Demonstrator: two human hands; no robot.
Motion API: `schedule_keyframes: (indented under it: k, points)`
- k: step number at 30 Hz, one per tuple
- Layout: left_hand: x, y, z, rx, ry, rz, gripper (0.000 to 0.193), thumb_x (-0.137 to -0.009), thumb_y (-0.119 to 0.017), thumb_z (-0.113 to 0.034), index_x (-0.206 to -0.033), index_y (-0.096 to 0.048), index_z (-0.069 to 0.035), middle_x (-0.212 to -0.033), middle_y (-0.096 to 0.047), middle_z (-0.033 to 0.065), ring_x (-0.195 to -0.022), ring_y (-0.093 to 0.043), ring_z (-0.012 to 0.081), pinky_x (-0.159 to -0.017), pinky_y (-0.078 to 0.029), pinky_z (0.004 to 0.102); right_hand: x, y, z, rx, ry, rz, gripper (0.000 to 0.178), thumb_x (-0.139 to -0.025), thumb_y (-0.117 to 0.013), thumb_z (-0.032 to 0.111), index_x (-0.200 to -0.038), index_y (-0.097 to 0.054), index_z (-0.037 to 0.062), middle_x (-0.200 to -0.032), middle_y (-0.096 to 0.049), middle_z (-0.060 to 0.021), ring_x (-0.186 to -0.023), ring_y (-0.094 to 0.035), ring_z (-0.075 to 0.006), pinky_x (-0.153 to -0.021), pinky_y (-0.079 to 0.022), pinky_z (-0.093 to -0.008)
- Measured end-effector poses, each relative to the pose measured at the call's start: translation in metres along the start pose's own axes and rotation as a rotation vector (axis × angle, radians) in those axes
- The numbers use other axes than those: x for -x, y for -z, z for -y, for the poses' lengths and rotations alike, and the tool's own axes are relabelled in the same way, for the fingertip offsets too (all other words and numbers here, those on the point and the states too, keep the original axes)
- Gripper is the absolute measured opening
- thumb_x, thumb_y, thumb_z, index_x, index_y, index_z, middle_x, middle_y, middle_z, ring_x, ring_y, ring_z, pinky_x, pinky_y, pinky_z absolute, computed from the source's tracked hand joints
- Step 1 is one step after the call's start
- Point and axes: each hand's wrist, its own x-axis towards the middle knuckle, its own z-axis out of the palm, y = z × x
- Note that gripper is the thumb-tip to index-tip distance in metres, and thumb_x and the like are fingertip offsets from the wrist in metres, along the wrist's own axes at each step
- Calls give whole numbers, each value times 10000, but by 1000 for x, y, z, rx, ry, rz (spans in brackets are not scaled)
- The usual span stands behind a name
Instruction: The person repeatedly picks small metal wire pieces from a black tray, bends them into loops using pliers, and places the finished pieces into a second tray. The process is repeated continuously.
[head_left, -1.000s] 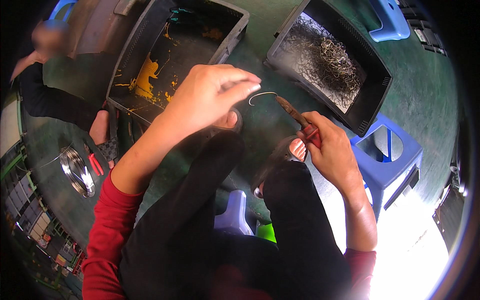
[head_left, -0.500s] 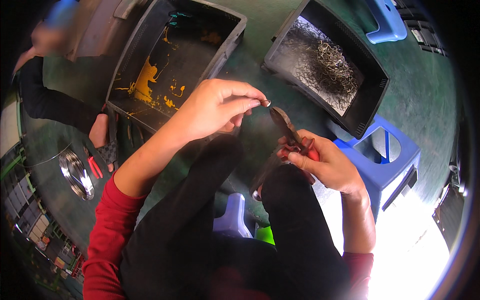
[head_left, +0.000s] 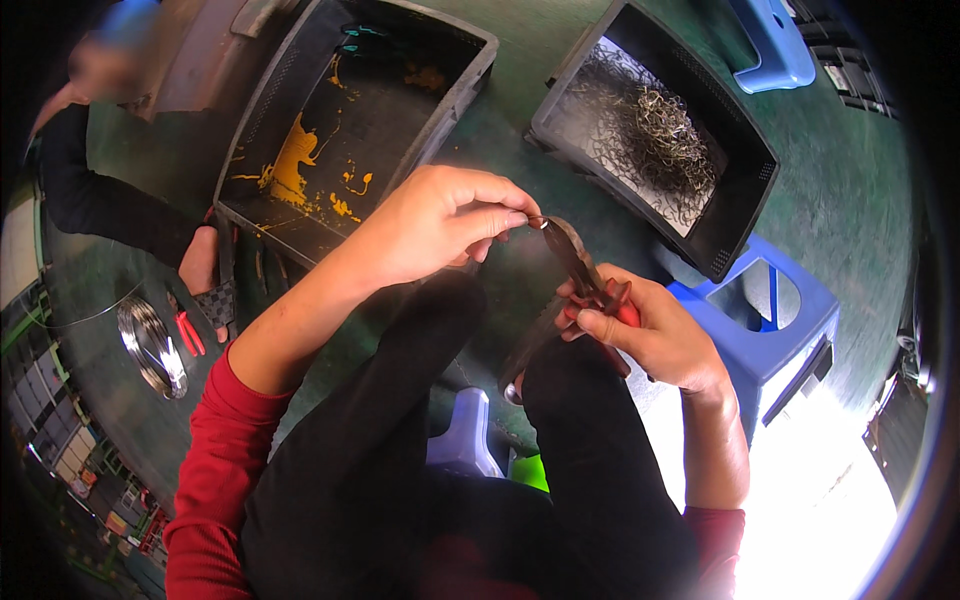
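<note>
a workshop: green concrete floor [head_left: 850, 200], black crates [head_left: 640, 130] of bent wire, a wire coil [head_left: 150, 345].

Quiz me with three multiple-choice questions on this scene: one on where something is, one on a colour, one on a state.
1. Where does the crate of bent wire pieces sit?
A. upper right, on the floor
B. on the person's lap
C. on the blue stool

2. What colour are the handles of the pliers?
A. green
B. red
C. white

3. What is the left hand doing?
A. lying flat on the floor
B. pinching a small wire piece at the pliers' tip
C. gripping the stool

Answers: 1 A, it stands beyond the blue stool. 2 B, red shows in the right hand. 3 B, fingertips meet there.
</note>
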Motion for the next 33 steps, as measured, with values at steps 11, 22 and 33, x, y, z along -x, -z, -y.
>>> schedule_keyframes:
  k: [11,22,33]
  points:
    - [-2,-2,2,-68,-102,94,164,-965,-549,-65,-1018,-662,42,-692,-598,26,-569,-539,74,-547,-429,242,2,-2,-2,-50,-69,-12,232,-965,-604,198,-1107,-598,14,-808,-592,2,-741,-558,-82,-708,-473,-243]
    - [-1,-13,5,-313,-360,-9,152,-918,-555,-46,-988,-643,57,-687,-592,78,-586,-577,120,-556,-441,262,-1,-8,-10,53,-31,-126,192,-948,-617,201,-1039,-639,34,-709,-552,12,-678,-517,-73,-644,-440,-253]
    - [5,-28,-4,-161,-127,-77,172,-969,-539,-78,-1022,-650,43,-688,-596,34,-568,-514,52,-510,-402,229,-9,-11,-22,135,66,-290,184,-916,-656,193,-1024,-655,44,-704,-588,-33,-674,-541,-98,-651,-446,-276]
